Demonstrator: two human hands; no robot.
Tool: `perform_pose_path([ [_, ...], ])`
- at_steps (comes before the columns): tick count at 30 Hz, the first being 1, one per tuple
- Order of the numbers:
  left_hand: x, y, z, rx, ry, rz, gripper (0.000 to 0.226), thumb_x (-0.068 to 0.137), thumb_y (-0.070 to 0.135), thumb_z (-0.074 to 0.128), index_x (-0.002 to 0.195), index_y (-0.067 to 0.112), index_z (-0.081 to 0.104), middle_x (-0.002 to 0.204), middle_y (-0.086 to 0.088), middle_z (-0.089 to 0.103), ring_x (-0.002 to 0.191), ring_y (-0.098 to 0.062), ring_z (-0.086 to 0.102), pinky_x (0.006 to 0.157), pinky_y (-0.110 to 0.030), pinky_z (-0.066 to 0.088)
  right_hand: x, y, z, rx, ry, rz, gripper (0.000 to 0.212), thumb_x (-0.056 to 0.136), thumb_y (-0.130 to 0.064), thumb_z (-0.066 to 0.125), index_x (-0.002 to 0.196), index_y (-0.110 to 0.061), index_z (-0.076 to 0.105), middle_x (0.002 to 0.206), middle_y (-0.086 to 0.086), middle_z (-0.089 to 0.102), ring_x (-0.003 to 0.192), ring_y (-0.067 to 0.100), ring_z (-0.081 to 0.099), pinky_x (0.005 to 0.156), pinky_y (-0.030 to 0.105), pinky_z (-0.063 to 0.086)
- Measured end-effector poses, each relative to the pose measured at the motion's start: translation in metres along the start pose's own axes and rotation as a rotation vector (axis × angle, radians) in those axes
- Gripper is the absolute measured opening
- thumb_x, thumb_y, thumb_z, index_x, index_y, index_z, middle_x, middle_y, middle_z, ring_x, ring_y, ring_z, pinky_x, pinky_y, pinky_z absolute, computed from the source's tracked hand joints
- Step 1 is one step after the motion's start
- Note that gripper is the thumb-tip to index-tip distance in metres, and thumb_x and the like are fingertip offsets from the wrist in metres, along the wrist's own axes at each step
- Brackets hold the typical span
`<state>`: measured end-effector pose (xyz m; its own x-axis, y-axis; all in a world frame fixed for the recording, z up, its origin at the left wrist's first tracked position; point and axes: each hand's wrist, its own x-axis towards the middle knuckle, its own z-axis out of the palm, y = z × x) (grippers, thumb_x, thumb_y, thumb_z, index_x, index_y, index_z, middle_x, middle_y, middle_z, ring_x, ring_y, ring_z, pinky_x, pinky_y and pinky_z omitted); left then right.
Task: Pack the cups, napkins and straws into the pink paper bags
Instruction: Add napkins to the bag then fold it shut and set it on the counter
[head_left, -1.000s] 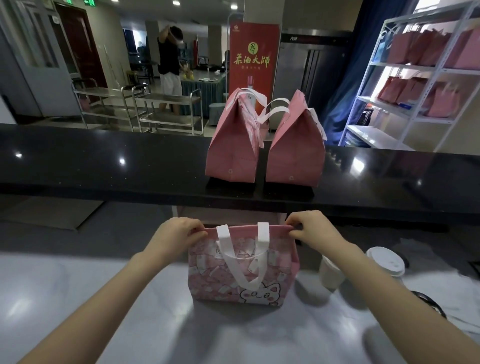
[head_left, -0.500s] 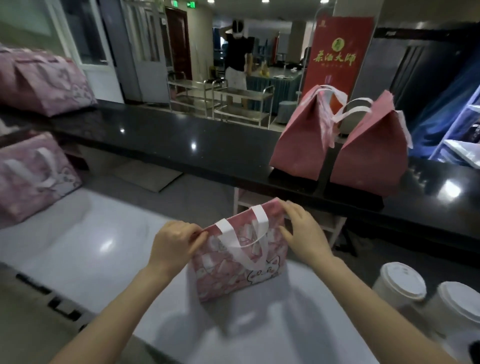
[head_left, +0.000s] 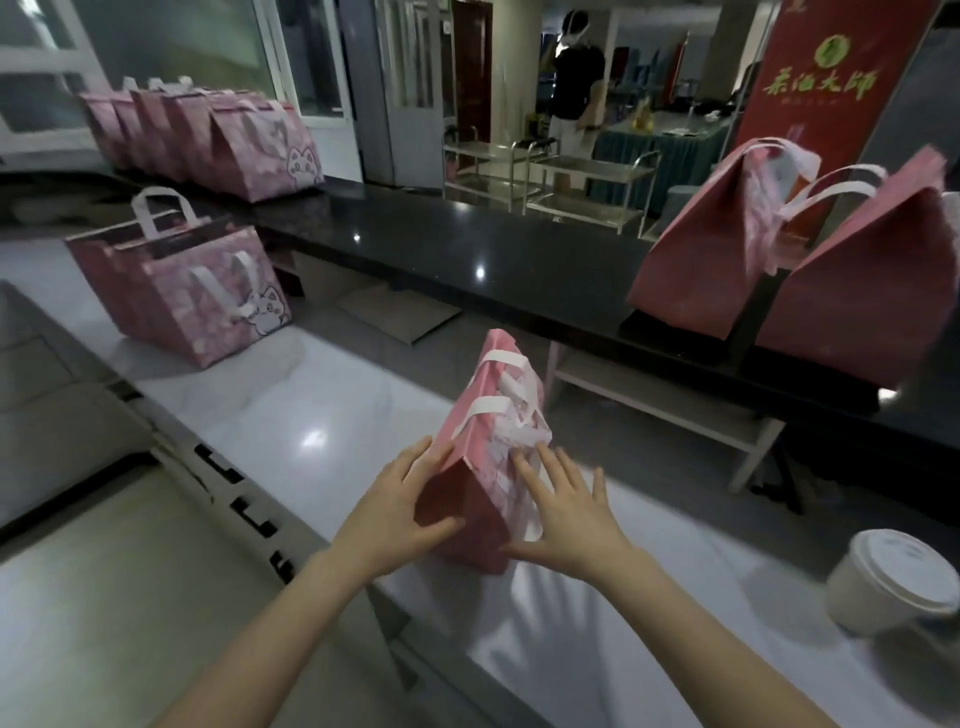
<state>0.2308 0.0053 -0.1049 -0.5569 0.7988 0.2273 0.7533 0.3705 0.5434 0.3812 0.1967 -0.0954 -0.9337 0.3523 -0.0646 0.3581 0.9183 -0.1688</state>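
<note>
A small pink paper bag with white handles and its top folded closed stands turned end-on on the white counter. My left hand holds its near end, fingers against the side and thumb under the corner. My right hand presses flat on its patterned side with fingers spread. A white lidded cup stands at the right edge of the counter. No napkins or straws show.
Several closed pink bags stand on the counter at the left, and a row of pink bags on the black ledge behind. Two large pink bags sit on the ledge at right. A person stands far back by steel carts.
The bag has been turned from facing me to end-on and moved left. My hands left its top edge and now hold its end and side. The view swung left.
</note>
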Motion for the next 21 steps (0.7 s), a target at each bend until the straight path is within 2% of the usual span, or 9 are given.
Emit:
perform_pose_path([
  [2,-0.008,-0.01,0.008,-0.001,-0.124,-0.117,0.107,0.069,0.044,0.075,0.147,0.051,0.002,0.16,-0.003,0.008,0.141,-0.018,0.03,0.104,-0.028,0.038,-0.001,-0.006,0.007,0.129,-0.066,0.026,0.118,0.068,-0.063,0.069,0.145,-0.047,-0.019,0.16,0.002,-0.011,0.147,0.03,0.004,0.113,0.062,0.012],
  [3,-0.01,-0.013,0.013,-0.013,-0.148,-0.156,0.112,0.068,0.039,0.076,0.146,0.053,-0.004,0.16,-0.007,0.007,0.139,-0.022,0.034,0.102,-0.031,0.042,-0.001,-0.01,0.011,0.208,-0.077,0.034,0.122,0.066,-0.058,0.074,0.141,-0.052,-0.022,0.16,0.002,-0.008,0.145,0.032,0.016,0.111,0.06,0.024],
  [5,-0.012,-0.018,0.021,-0.063,-0.106,-0.164,0.115,0.068,0.032,0.077,0.144,0.055,-0.005,0.154,-0.01,0.024,0.135,-0.022,0.039,0.101,-0.033,0.044,0.0,-0.019,0.02,0.365,-0.061,0.031,0.126,0.066,-0.04,0.077,0.136,-0.059,-0.025,0.16,0.0,0.002,0.133,0.035,0.041,0.098,0.049,0.045],
  [6,-0.011,-0.02,0.025,-0.084,-0.069,-0.15,0.114,0.068,0.026,0.077,0.143,0.056,-0.004,0.146,-0.007,0.034,0.13,-0.019,0.043,0.1,-0.029,0.043,0.001,-0.023,0.025,0.416,-0.04,0.025,0.125,0.068,-0.03,0.075,0.136,-0.059,-0.026,0.16,-0.001,0.005,0.127,0.035,0.047,0.092,0.045,0.05],
  [8,-0.01,-0.021,0.027,-0.101,-0.006,-0.121,0.113,0.07,0.017,0.077,0.14,0.055,-0.004,0.131,-0.001,0.044,0.118,-0.015,0.05,0.093,-0.022,0.043,0.004,-0.034,0.031,0.462,0.026,0.011,0.123,0.071,-0.015,0.068,0.135,-0.058,-0.027,0.16,-0.004,0.007,0.124,0.036,0.049,0.089,0.041,0.051],
  [11,-0.005,-0.027,0.022,-0.066,0.055,-0.093,0.109,0.074,0.013,0.075,0.144,0.049,0.0,0.123,0.0,0.048,0.109,-0.016,0.055,0.088,-0.026,0.047,0.012,-0.048,0.032,0.5,0.115,-0.005,0.12,0.072,-0.002,0.061,0.137,-0.059,-0.022,0.158,-0.004,0.013,0.119,0.037,0.052,0.086,0.039,0.051],
  [14,0.002,-0.037,0.005,-0.04,0.115,-0.067,0.104,0.075,0.009,0.068,0.147,0.047,0.003,0.121,-0.003,0.052,0.103,-0.021,0.057,0.082,-0.031,0.05,0.025,-0.066,0.025,0.535,0.184,-0.016,0.116,0.073,0.002,0.057,0.14,-0.06,-0.013,0.156,-0.006,0.02,0.114,0.032,0.055,0.083,0.035,0.051],
  [18,0.013,-0.051,-0.034,-0.054,0.173,0.007,0.103,0.075,0.006,0.066,0.146,0.05,0.005,0.12,-0.003,0.054,0.102,-0.022,0.059,0.082,-0.034,0.052,0.048,-0.1,0.01,0.6,0.319,-0.024,0.112,0.075,0.007,0.057,0.144,-0.058,-0.002,0.155,-0.011,0.024,0.129,0.02,0.046,0.088,0.032,0.052],
  [21,0.027,-0.063,-0.073,-0.094,0.235,0.09,0.106,0.073,0.001,0.067,0.143,0.055,0.008,0.116,0.0,0.055,0.098,-0.018,0.059,0.081,-0.035,0.054,0.065,-0.124,-0.01,0.625,0.433,-0.037,0.109,0.077,0.008,0.058,0.145,-0.057,0.003,0.152,-0.016,0.027,0.132,0.013,0.042,0.093,0.029,0.05],
])
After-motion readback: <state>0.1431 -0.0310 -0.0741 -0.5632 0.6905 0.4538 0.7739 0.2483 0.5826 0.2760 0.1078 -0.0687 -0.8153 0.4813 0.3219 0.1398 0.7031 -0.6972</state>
